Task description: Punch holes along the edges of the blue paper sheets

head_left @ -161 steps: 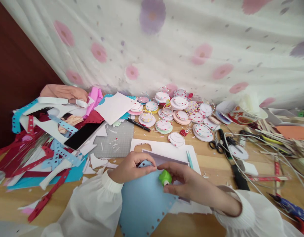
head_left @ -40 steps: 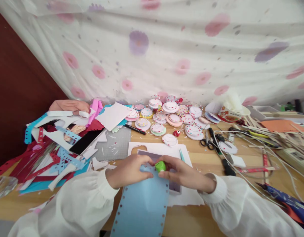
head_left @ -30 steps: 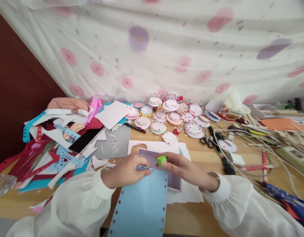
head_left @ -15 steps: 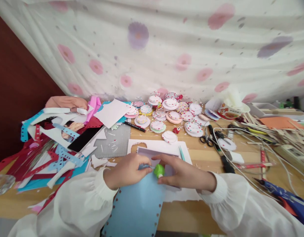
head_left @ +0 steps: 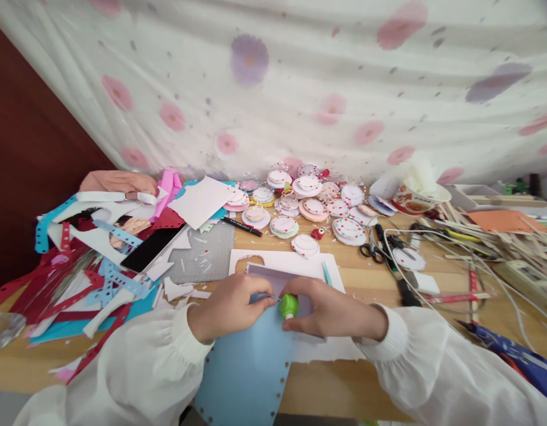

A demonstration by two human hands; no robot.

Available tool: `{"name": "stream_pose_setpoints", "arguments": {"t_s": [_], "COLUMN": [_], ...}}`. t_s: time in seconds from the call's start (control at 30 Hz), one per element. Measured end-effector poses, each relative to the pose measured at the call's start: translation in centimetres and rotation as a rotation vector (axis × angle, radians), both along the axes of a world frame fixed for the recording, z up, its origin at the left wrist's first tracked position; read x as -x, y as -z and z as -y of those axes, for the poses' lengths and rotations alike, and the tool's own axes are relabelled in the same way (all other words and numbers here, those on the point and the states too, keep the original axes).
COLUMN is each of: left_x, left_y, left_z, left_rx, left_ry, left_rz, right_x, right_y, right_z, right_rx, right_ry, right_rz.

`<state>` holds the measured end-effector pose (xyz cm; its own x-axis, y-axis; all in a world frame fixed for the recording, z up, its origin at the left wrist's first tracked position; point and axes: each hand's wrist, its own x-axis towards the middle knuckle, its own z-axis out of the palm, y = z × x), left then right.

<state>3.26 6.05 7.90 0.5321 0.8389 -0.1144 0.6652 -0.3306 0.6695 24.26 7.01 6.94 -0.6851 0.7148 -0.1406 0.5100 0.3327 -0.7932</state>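
Note:
My left hand [head_left: 235,306] pinches the upper edge of a light blue sheet of paper [head_left: 244,373], which hangs over the table's front edge. Small flower-shaped holes run along both sides of the sheet. Thumb and fingers of my right hand [head_left: 324,305] are closed around a small bright green craft punch [head_left: 288,306] at the sheet's upper right corner. Whether the paper sits in the punch's slot is hidden. Beneath both hands lie a greyish-purple sheet [head_left: 277,272] and a white board [head_left: 333,263], with teal tweezers [head_left: 327,273] on the board.
Punched paper strips and scraps [head_left: 113,284] are heaped on the left with a phone [head_left: 153,248]. Decorated paper discs [head_left: 306,186] cluster at the back, near a red punch [head_left: 318,234]. Scissors [head_left: 372,253], a white cable [head_left: 517,302] and a blue glue gun [head_left: 508,349] lie right.
The blue sheet's lower end has swung slightly to the right and its outline has changed. The green punch has shifted a little to the right within my right hand's grip.

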Motion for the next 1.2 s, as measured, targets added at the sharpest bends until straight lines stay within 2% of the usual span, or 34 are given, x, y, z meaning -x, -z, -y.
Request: {"name": "stream_pose_setpoints", "arguments": {"t_s": [0.23, 0.47, 0.63, 0.87, 1.07, 1.2], "left_x": [0.0, -0.1, -0.2, -0.2, -0.2, -0.1], "left_y": [0.0, 0.2, 0.0, 0.3, 0.6, -0.6], "left_z": [0.0, -0.2, -0.2, 0.0, 0.1, -0.2], "left_rx": [-0.011, -0.004, 0.000, 0.004, -0.001, -0.008], "left_ry": [0.001, 0.004, 0.023, 0.021, 0.023, 0.078], "left_rz": [-0.010, -0.022, -0.024, -0.016, -0.028, -0.090], "right_x": [0.2, 0.1, -0.1, -0.1, 0.2, 0.5], "right_y": [0.1, 0.5, 0.7, 0.5, 0.2, 0.3], "right_z": [-0.1, -0.2, -0.1, 0.0, 0.4, 0.5], "right_rx": [0.005, -0.098, -0.017, -0.033, -0.178, -0.221], "right_ry": [0.006, -0.026, 0.015, -0.036, -0.017, -0.010], "right_rz": [-0.019, -0.084, -0.013, -0.049, 0.108, 0.125]}}
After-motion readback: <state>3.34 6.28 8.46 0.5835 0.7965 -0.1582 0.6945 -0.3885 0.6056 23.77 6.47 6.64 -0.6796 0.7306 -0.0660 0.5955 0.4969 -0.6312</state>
